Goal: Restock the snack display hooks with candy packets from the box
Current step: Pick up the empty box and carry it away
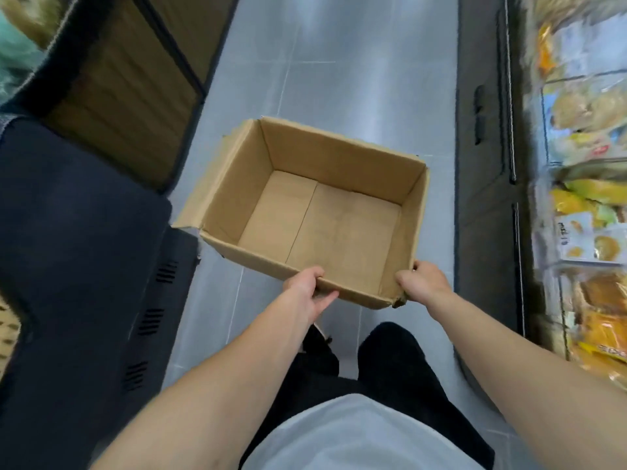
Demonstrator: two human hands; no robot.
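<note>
- Head view: a dark cabinet stands at my left, grey floor down the aisle.
- My left hand pinches the box's near wall, thumb inside, fingers under.
- The box hangs over the floor, open, its bottom bare: no candy in sight.
- My right hand clamps the near right corner.
- Packets line the shelves at my right.
- Risk: gripped by one edge only, the box could tip forward or its wall fold; swinging right, it could knock packets.

I see a narrow aisle of pale grey floor tiles catching soft overhead glare, with a dark navy cabinet and wood-brown panels on the left, and blurred shelves of yellow packaged goods on the right.
</note>
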